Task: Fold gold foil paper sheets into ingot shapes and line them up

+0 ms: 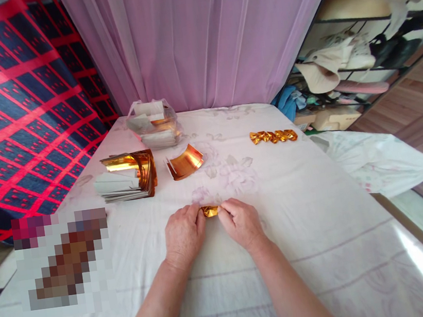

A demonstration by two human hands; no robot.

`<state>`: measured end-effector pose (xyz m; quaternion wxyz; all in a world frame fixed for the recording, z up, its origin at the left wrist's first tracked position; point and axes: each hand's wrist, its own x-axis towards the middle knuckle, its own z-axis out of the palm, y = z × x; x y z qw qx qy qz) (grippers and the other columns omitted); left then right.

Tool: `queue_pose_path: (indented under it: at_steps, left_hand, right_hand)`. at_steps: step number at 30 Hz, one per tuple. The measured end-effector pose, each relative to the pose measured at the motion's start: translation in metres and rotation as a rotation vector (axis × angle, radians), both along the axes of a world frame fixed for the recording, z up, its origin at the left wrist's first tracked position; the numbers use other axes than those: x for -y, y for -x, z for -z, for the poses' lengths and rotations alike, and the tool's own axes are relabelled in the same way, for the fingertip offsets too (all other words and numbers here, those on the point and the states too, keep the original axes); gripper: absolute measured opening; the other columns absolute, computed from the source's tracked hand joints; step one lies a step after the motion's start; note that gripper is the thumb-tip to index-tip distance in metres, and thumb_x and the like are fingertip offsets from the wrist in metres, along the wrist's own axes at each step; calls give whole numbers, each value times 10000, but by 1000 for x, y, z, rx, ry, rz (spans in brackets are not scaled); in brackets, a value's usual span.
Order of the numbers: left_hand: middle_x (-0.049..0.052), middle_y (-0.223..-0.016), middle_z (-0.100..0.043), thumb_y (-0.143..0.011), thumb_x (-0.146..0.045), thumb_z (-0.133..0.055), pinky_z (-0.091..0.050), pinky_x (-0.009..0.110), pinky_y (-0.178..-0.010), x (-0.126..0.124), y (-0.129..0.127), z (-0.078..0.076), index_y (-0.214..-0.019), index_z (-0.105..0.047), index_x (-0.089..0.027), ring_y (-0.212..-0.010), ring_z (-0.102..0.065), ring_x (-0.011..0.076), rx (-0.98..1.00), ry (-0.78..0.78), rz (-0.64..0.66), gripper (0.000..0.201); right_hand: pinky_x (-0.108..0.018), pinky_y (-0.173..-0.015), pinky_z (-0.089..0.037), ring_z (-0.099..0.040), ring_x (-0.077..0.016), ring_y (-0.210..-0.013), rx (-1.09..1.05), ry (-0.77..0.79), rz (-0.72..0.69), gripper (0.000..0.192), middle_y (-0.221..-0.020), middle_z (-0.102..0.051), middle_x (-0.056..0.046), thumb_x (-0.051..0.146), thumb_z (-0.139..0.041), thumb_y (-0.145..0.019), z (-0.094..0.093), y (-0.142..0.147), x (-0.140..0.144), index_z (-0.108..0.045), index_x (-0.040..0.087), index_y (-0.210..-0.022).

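Small folded piece of gold foil paper point(210, 211) lying on the white floral-cloth surface point(300, 209), left hand point(184, 232) and right hand point(240, 222) pinching its two ends, stack of gold-backed sheets point(126, 176) sitting beyond, row of folded gold pieces point(273, 136) resting farther right.

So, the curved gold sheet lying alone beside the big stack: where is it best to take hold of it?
Probably at the raised right edge of the curved gold sheet, coming from the right. That end curls up off the white cloth, so fingers can slip under; the big stack crowds its left.
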<state>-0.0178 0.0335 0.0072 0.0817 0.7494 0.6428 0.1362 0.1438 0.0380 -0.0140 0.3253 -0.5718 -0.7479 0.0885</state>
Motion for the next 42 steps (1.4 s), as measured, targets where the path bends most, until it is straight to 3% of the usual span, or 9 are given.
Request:
queue_pose_path:
  at_steps: [11,21,28,36,42]
  left_hand:
    - [49,-802,-687,-939,-234,-420,-396,313,-676,0,1,-1,-853,-639,-204,-794,-635,220,-11,6,33,237]
    - [60,-843,-700,-926,-210,-435,-420,322,-708,0,0,2,-895,-659,-204,-798,-636,221,29,12,136,226]
    - [50,-878,-711,-911,-197,-449,-430,320,-718,0,0,0,-974,-678,-215,-813,-641,214,89,18,165,237]
    - [43,-841,-710,-907,-192,-448,-424,309,-716,1,-1,1,-935,-677,-217,-801,-639,206,91,6,125,232]
    - [40,-804,-696,-915,-199,-455,-403,313,-685,1,-1,1,-843,-652,-207,-766,-632,209,53,16,122,210]
  right_hand:
    - [-247,-563,-295,-451,-115,-545,-111,41,-72,329,-552,-490,21,224,-406,-864,-5,0,1,-412,217,-535]
    - [-250,-590,-323,-519,-129,-602,30,12,27,309,-624,-589,-2,208,-419,-880,0,-5,-1,-510,221,-585]
    - [-245,-654,-385,-595,-156,-718,45,26,42,251,-765,-674,-25,219,-429,-899,3,-5,-2,-641,233,-765]
    - [-243,-631,-379,-580,-147,-674,9,39,27,227,-731,-658,-15,239,-460,-877,1,-8,-1,-619,226,-714]
    - [-238,-634,-371,-556,-135,-659,-31,28,-62,262,-679,-604,-7,207,-425,-866,-2,-9,0,-562,221,-643]
